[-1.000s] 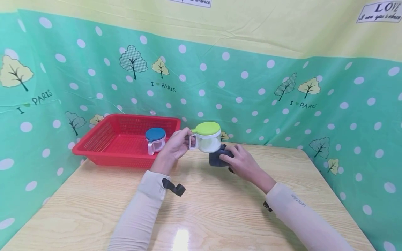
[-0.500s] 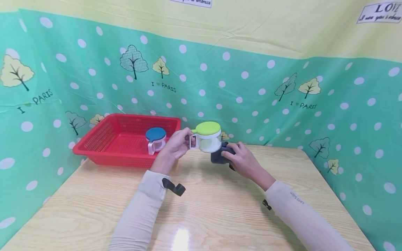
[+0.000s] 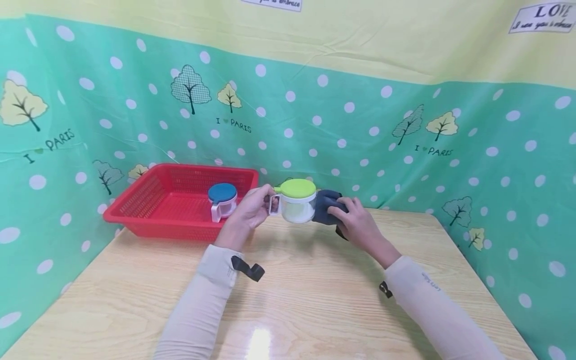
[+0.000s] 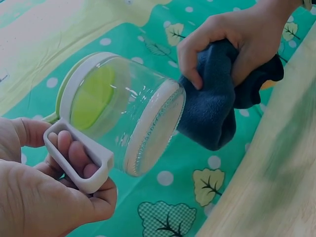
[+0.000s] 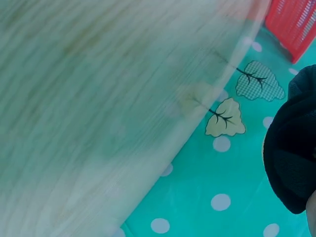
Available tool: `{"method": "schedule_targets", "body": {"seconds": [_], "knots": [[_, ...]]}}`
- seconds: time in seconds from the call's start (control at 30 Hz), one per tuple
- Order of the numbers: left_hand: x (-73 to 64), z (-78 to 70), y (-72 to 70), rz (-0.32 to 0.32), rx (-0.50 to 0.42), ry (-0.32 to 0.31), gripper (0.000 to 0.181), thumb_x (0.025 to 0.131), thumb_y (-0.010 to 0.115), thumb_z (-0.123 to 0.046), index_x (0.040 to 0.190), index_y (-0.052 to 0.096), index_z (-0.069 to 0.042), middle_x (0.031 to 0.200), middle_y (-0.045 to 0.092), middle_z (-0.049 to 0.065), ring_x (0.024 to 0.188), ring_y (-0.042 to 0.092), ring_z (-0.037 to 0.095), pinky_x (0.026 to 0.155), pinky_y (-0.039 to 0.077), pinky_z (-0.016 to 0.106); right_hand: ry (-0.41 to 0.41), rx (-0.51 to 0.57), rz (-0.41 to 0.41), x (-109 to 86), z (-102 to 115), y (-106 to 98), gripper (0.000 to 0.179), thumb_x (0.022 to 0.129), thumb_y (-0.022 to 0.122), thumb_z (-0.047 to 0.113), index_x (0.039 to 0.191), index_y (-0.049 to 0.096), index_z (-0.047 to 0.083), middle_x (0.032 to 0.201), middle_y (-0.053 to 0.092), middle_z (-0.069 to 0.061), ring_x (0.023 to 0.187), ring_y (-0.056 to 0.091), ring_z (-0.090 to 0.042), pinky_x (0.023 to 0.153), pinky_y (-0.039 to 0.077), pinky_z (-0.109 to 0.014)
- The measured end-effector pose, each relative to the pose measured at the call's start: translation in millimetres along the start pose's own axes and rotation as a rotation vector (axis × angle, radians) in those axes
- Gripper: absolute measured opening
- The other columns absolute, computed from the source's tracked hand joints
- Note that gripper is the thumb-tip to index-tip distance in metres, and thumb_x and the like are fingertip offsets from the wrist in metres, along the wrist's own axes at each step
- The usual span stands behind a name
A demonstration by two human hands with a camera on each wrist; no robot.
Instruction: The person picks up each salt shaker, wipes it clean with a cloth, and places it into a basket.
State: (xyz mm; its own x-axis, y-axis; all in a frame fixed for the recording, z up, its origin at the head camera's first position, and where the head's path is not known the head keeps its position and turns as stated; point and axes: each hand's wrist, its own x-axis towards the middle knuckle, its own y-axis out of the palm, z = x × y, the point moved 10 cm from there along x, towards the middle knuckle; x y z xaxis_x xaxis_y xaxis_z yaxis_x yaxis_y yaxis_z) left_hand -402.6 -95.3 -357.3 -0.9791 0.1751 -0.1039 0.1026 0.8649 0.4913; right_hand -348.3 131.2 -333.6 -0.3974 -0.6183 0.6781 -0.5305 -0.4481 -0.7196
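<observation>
My left hand [image 3: 254, 207] grips the white handle of a clear glass seasoning jar [image 3: 299, 207] with a green lid, held up over the table. In the left wrist view the jar [image 4: 123, 113] is tilted, its ribbed base facing the cloth. A dark blue cloth [image 3: 325, 207] is bunched in my right hand [image 3: 357, 222], right at the jar's right side. Thumb and fingers pinch the cloth [image 4: 212, 98] from above in the left wrist view. Only part of the cloth [image 5: 291, 148] shows at the right edge of the right wrist view.
A red plastic basket [image 3: 157, 220] stands at the back left of the wooden table [image 3: 288, 300]. Inside it sits a similar jar [image 3: 223, 200] with a blue lid. A green dotted curtain [image 3: 315, 120] hangs behind and along both sides.
The right hand and cloth have moved up and to the right, from under the jar's base to beside it. The jar has dropped slightly in the left hand's grip.
</observation>
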Motion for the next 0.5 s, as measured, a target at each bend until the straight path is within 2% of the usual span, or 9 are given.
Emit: {"method": "schedule_targets", "body": {"seconds": [0.23, 0.5], "knots": [[-2.0, -0.5, -5.1, -0.014, 0.022, 0.002, 0.012, 0.093, 0.049, -0.004, 0.083, 0.055, -0.005, 0.100, 0.043, 0.009, 0.082, 0.045, 0.019, 0.072, 0.043, 0.024, 0.041, -0.015, 0.031, -6.5, -9.1, -4.3, 0.047, 0.075, 0.084, -0.005, 0.114, 0.066, 0.014, 0.115, 0.060, -0.024, 0.088, 0.057, -0.042, 0.073, 0.057, -0.054], [-8.0, -13.3, -15.8, -0.019, 0.042, 0.056, 0.021, 0.094, 0.047, -0.004, 0.075, 0.056, -0.006, 0.090, 0.047, 0.008, 0.074, 0.046, 0.017, 0.070, 0.042, 0.025, 0.093, -0.038, 0.049, -14.6, -26.4, -9.3, 0.047, 0.078, 0.081, -0.003, 0.118, 0.063, 0.013, 0.116, 0.060, -0.024, 0.090, 0.058, -0.043, 0.073, 0.057, -0.056]]}}
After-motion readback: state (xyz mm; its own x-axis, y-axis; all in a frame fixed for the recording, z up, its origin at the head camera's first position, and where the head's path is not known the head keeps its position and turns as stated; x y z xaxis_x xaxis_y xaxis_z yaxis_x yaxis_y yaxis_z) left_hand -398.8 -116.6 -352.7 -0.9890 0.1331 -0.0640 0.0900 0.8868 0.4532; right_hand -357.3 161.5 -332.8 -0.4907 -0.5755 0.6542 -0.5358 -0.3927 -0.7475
